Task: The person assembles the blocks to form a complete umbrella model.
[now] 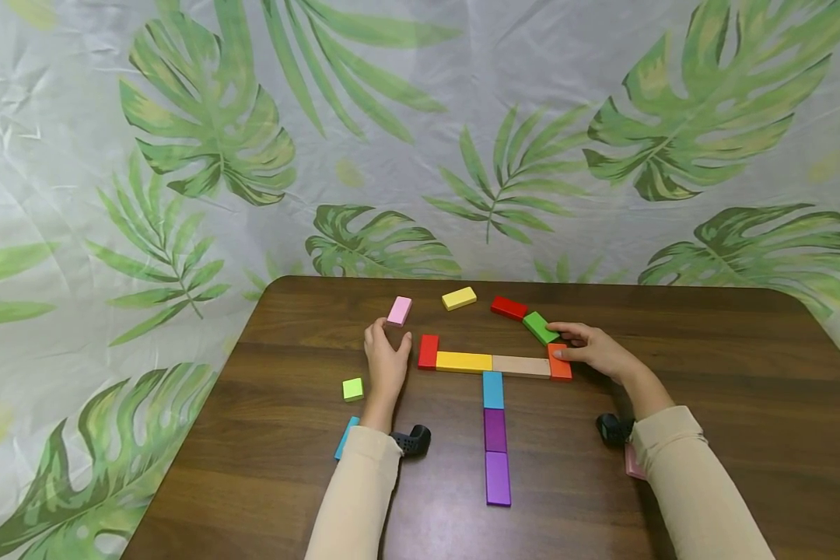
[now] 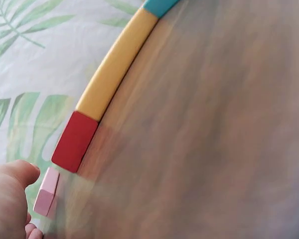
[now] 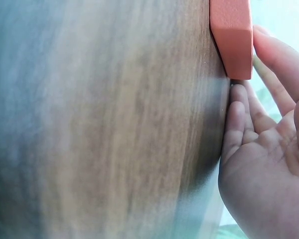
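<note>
My left hand hovers near a pink block, thumb and fingers spread apart with nothing between them. The same pink block shows beside the hand in the left wrist view. On the right, my right hand has its thumb at the top of an orange block, while the index fingertip reaches a green block. The orange block ends a row with a beige block, a yellow block and a red block. A blue block and two purple blocks run down from this row.
Along the back of the brown table lie a pale yellow block and another red block. A lime block and a blue block are left of the left arm. A pink block is partly under the right sleeve.
</note>
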The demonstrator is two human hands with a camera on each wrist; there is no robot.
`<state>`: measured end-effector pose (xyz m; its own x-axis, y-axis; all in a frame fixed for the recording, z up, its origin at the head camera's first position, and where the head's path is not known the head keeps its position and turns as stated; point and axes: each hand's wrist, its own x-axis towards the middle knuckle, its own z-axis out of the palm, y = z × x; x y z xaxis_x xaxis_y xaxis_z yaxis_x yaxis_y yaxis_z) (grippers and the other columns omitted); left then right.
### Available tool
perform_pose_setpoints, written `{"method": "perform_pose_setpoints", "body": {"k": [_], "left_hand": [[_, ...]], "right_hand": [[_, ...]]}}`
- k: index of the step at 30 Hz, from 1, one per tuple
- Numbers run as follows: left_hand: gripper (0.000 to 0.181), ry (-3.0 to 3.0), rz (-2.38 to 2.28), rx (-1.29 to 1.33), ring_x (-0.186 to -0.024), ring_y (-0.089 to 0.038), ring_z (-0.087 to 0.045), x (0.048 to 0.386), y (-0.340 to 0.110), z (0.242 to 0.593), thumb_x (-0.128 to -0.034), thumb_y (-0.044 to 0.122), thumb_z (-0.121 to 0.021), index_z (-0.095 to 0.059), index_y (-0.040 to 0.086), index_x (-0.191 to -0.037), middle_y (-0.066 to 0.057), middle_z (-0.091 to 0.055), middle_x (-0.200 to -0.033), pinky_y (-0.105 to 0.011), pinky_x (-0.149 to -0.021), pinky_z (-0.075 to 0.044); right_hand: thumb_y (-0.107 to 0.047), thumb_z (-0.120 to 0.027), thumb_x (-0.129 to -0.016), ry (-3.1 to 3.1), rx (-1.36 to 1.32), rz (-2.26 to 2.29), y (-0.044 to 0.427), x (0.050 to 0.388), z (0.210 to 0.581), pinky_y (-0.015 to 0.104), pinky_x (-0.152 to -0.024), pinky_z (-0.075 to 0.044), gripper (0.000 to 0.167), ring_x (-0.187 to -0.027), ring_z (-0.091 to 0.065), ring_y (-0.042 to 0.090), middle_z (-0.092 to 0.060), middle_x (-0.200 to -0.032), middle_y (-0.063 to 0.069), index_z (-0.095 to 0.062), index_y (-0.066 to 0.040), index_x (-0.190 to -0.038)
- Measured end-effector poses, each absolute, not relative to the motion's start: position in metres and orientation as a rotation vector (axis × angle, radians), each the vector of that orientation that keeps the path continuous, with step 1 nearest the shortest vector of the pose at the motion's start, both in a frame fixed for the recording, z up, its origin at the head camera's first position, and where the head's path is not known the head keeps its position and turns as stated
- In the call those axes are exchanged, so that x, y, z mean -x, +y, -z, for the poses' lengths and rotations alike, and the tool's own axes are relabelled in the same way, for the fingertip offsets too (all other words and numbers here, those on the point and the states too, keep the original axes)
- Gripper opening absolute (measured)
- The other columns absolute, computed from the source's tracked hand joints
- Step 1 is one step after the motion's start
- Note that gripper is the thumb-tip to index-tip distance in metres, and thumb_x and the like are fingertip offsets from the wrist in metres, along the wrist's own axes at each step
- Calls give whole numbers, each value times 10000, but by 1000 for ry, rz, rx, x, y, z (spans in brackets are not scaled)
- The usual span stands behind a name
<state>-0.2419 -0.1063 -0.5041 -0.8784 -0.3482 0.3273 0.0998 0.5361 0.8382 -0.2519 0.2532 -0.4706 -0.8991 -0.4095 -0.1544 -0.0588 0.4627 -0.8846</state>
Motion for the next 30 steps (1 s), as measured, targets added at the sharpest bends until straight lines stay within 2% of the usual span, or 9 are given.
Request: {"method": "perform_pose_setpoints", "body": {"k": [14,30], "left_hand": [[430,-2468,1103,-319,-984,-338,-417,259,-112,500,-775,172,-704,-527,-31,-1111,-171,-496,-1056,-396,-854,-345],[335,-2525,1001,-426,-951,-340,-429,265,-107,493,-786,158,-695,-574,-26,-1039,-179,-511,-1020,-388,-825,-348]], "right_hand": [[-222,-627,-848,2369,401,1407,253,251,470,546,-963,-223,613,-1209,-265,411,-286,-1348,258,-358,-27,-1363],[-213,-617,-855,2362,411,1414,253,249,469,548,-969,-209,596,-1215,-255,416,-282,-1350,258,-362,-26,-1361]]}}
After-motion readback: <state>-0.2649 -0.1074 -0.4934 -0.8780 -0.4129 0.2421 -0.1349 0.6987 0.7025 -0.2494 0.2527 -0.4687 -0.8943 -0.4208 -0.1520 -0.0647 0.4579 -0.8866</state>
